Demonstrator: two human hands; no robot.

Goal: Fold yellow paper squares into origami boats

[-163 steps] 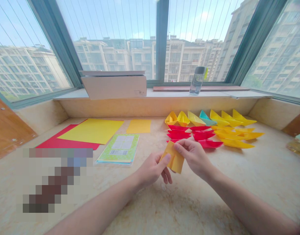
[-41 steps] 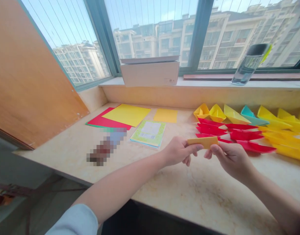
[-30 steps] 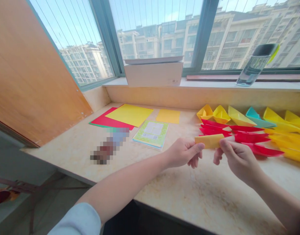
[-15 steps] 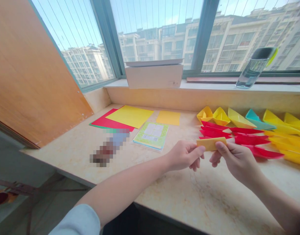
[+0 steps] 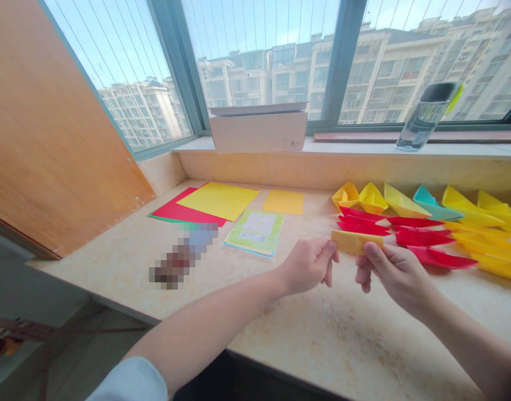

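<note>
A folded orange-yellow paper piece (image 5: pixel 355 241) is held just above the marble counter (image 5: pixel 322 334). My left hand (image 5: pixel 308 264) pinches its left end with thumb and fingers closed. My right hand (image 5: pixel 395 273) pinches its right end, thumb on top. Behind the hands lie rows of finished paper boats: red boats (image 5: pixel 364 225), yellow boats (image 5: pixel 374 197) and one teal boat (image 5: pixel 431 199).
Flat red and yellow paper sheets (image 5: pixel 214 200), a small orange sheet (image 5: pixel 284 201) and a green paper pack (image 5: pixel 255 231) lie at the back left. A white box (image 5: pixel 258 131) and a water bottle (image 5: pixel 424 117) stand on the windowsill. A wooden panel (image 5: pixel 42 139) is at the left.
Since the earliest frame the paper piece has gone from a hanging flap to a flat horizontal strip. In the last second the hands shifted slightly; both still pinch its ends.
</note>
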